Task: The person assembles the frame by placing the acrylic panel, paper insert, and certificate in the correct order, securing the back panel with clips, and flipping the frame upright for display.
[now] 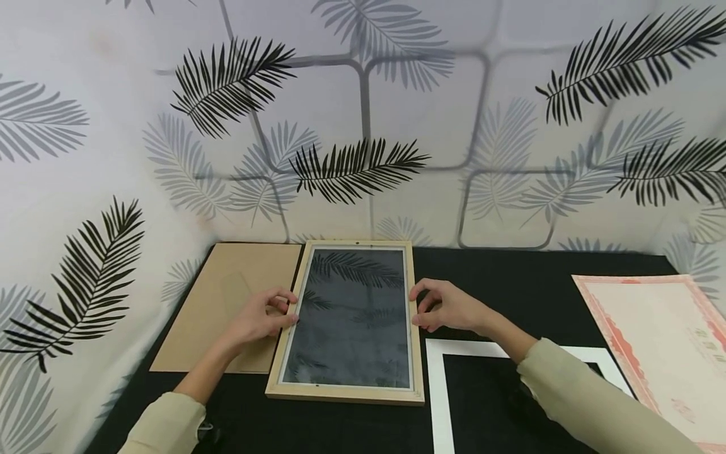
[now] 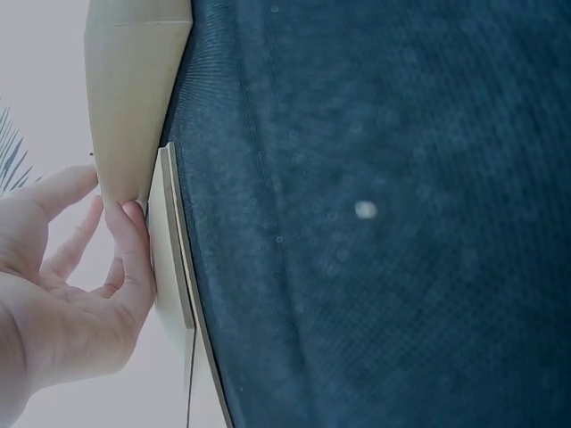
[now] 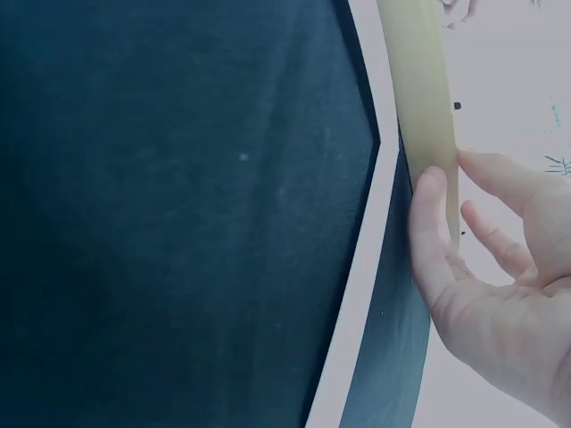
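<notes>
A light wooden picture frame [image 1: 416,353] with a dark, reflective pane [image 1: 351,315] lies in the middle of the black-covered table. My left hand [image 1: 262,318] grips its left side bar between thumb and fingers; in the left wrist view the left hand [image 2: 85,276] pinches the pale wooden edge. On the opposite side, my right hand [image 1: 448,307] holds the right bar about midway along. The right wrist view has this hand [image 3: 500,259] with its fingers curled at the frame's outer edge [image 3: 419,89]. The frame's underside is hidden.
Left of the frame lies a brown backing board [image 1: 193,328], partly under my left forearm. A white mat border [image 1: 439,391] lies to the right, beneath my right forearm. Farther right is a certificate sheet with a red border [image 1: 652,328]. Leaf-patterned curtain [image 1: 420,208] hangs behind.
</notes>
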A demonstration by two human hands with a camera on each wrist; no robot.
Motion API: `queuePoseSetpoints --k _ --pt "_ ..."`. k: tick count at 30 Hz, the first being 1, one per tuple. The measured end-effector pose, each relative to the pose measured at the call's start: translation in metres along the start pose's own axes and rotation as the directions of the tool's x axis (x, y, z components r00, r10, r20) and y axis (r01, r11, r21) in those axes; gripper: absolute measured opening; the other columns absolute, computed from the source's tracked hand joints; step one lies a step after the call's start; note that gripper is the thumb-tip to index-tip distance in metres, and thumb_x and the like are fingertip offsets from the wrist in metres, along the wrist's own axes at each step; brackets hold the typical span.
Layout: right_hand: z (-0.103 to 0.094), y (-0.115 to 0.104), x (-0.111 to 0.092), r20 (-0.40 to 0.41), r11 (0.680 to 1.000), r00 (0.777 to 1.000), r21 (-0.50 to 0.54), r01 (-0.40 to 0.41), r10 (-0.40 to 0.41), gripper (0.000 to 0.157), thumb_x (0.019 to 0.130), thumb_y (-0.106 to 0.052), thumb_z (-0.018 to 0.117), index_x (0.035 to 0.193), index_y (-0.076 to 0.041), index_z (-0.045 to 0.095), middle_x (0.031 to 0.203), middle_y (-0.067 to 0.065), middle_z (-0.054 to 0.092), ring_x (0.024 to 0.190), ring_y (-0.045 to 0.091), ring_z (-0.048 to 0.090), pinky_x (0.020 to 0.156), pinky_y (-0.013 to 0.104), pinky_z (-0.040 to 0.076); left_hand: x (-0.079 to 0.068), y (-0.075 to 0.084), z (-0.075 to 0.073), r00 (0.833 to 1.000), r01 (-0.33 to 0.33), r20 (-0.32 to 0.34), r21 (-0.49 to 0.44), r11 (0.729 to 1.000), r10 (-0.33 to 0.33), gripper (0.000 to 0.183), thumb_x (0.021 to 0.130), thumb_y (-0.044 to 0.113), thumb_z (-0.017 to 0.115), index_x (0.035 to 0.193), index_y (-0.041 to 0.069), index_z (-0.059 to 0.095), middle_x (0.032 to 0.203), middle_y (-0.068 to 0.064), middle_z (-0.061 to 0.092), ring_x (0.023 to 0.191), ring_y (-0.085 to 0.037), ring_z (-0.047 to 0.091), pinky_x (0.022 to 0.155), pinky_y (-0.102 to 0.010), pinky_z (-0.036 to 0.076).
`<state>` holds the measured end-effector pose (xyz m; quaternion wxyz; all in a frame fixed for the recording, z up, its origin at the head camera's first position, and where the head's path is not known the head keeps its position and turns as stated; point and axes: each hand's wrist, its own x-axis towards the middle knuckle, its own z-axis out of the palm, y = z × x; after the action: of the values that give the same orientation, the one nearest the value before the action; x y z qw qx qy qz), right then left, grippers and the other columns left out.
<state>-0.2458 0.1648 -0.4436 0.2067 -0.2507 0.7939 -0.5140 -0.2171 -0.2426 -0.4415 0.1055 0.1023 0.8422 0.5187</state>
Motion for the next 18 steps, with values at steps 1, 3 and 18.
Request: queuePoseSetpoints --k 1,3,18 --pt "0.000 0.000 0.002 -0.002 1.000 1.000 -0.002 -0.003 0.003 0.036 0.095 -0.005 0.073 0.125 0.001 0.055 0.093 0.019 0.061 0.078 0.033 0.068 0.072 0.041 0.059 0.000 -0.001 0.000 1.000 -0.008 0.004 0.004 1.000 0.008 0.031 0.093 0.005 0.074 0.120 -0.002 0.060 0.103 -0.019 0.055 0.075 -0.023 0.058 0.062 -0.036 0.052" --pt "-0.001 0.001 0.005 -0.012 1.000 1.000 -0.004 -0.016 0.016 0.037 0.095 -0.007 0.073 0.127 0.000 0.055 0.093 0.019 0.059 0.079 0.032 0.067 0.072 0.041 0.059 0.000 -0.002 0.001 1.000 -0.016 0.008 0.022 1.000 0.016 0.030 0.094 0.004 0.073 0.121 -0.001 0.062 0.101 -0.017 0.054 0.074 -0.023 0.056 0.061 -0.034 0.051" --pt "-0.016 0.006 0.030 0.007 0.999 0.999 -0.012 -0.052 0.052 0.049 0.098 -0.013 0.071 0.141 0.000 0.052 0.093 0.020 0.061 0.081 0.032 0.066 0.075 0.044 0.058 -0.001 0.005 0.005 1.000 -0.019 0.002 0.085 0.996 0.018 0.031 0.096 0.004 0.070 0.126 0.001 0.065 0.098 -0.014 0.051 0.076 -0.023 0.051 0.058 -0.035 0.049"
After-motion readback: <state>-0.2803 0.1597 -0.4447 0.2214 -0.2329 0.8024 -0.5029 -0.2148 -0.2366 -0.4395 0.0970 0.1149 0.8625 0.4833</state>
